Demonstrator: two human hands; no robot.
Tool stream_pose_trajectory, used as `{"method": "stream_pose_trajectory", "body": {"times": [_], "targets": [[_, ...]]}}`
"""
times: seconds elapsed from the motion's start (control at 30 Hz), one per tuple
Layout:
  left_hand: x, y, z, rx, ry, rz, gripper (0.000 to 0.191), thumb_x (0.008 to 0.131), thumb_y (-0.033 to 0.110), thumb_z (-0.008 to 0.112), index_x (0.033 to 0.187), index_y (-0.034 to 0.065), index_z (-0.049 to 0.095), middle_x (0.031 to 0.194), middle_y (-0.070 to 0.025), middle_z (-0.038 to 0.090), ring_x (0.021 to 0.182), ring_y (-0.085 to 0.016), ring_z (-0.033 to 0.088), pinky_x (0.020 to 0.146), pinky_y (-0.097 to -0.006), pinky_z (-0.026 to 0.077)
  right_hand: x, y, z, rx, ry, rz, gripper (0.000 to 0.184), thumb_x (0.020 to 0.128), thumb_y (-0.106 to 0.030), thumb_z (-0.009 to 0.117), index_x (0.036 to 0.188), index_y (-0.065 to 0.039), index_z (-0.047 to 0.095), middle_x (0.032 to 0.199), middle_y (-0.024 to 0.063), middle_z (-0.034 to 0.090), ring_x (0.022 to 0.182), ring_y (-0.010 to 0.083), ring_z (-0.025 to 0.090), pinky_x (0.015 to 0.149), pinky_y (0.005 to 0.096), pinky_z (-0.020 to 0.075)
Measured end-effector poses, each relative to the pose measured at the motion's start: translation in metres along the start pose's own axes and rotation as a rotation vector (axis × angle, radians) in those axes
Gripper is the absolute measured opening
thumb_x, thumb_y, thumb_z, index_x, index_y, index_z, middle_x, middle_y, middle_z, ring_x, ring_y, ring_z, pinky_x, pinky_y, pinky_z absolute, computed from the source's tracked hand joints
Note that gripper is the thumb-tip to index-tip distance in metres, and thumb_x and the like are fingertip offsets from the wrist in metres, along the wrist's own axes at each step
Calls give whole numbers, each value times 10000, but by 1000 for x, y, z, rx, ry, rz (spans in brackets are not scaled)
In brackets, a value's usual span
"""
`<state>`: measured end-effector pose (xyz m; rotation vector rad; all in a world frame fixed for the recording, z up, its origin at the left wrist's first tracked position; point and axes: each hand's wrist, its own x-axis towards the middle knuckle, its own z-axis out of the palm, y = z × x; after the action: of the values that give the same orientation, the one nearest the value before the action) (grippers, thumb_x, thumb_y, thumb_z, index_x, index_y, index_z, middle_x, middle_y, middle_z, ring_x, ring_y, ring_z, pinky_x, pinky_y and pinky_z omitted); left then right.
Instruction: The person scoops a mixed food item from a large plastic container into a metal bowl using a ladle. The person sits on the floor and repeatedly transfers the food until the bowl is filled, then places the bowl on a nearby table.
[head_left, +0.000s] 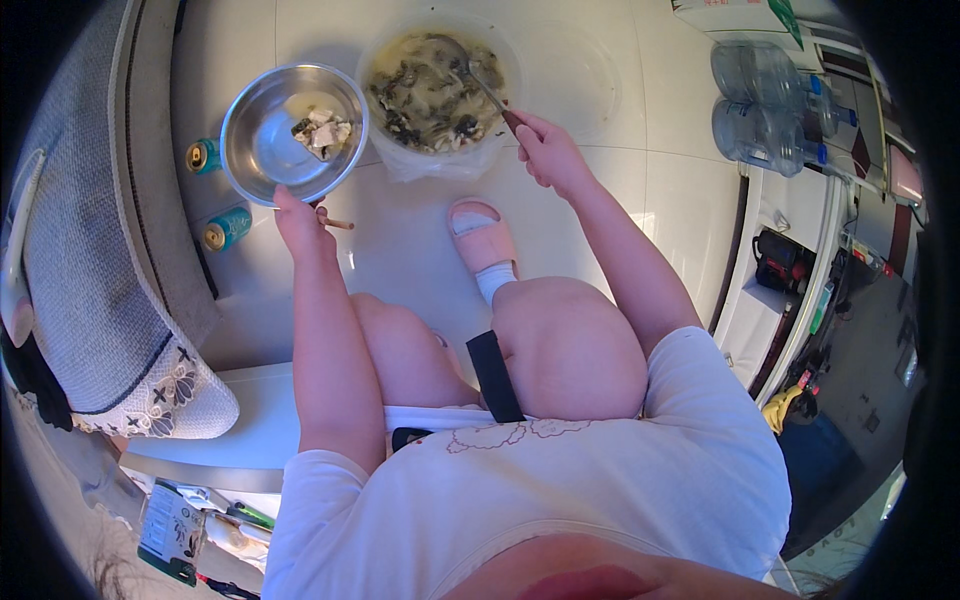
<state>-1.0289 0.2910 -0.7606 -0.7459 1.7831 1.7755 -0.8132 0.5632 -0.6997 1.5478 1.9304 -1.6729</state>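
Observation:
My left hand (301, 223) grips the rim of a stainless steel bowl (259, 142), along with wooden chopsticks (341, 224) whose ends stick out to the right. Pale chunks of food (322, 133), perhaps fish, and some broth lie in the tilted bowl. My right hand (551, 150) is closed around the brown handle of a metal ladle (487, 91). The ladle's head is dipped in a soup (427, 97) with dark leafy greens. That soup fills a large round translucent plastic tub (365, 67) on the floor, just right of the bowl.
Two teal drink cans (228, 229) stand near a grey fabric-covered sofa (105, 225) on the left. A clear round lid (577, 82) lies right of the tub. Large plastic water bottles (757, 135) and an open-shelved cabinet (780, 202) line the right. My pink slipper (487, 240) is on the tiled floor.

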Motion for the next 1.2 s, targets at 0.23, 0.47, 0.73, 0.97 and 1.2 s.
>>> {"method": "stream_pose_trajectory", "body": {"times": [0.23, 0.47, 0.73, 0.97, 1.2], "targets": [[1, 4, -1, -10, 19, -2, 410, 965, 375, 413, 992, -12, 544, 796, -126, 616, 579, -145, 525, 446, -256, 363, -30, -3, 13, -287, 60, -342, 411, 959, -229, 529, 1365, -167, 537, 1048, 182, 688, 896, 336, 670, 819, 400, 519], [-2, 7, 2, -32, 38, 5, 415, 965, 380, 410, 974, -12, 547, 762, -131, 610, 540, -145, 501, 434, -251, 359, -27, -13, -12, -626, 327, -448, 369, 960, -212, 534, 1323, -161, 577, 1056, 201, 674, 907, 367, 664, 798, 411, 529], [-2, 7, 1, -17, 40, 6, 415, 972, 378, 405, 963, -13, 545, 749, -131, 609, 538, -142, 497, 430, -254, 357, 40, 15, -10, -574, 356, -528, 375, 950, -225, 492, 1304, -132, 575, 977, 244, 670, 904, 402, 652, 812, 470, 521], [-3, 8, 2, -6, 51, -6, 411, 974, 371, 402, 965, -15, 541, 752, -131, 611, 538, -147, 495, 439, -261, 359, 49, 13, 11, -428, 199, -524, 378, 941, -256, 528, 1295, -138, 592, 1026, 210, 678, 924, 387, 656, 838, 435, 525], [-3, 6, 1, -5, 60, 16, 411, 972, 370, 400, 958, -17, 537, 740, -135, 608, 511, -148, 478, 439, -266, 358, -2, 3, 9, -478, 107, -517, 378, 943, -229, 537, 1311, -160, 586, 1037, 189, 679, 916, 376, 654, 821, 431, 523]]}}
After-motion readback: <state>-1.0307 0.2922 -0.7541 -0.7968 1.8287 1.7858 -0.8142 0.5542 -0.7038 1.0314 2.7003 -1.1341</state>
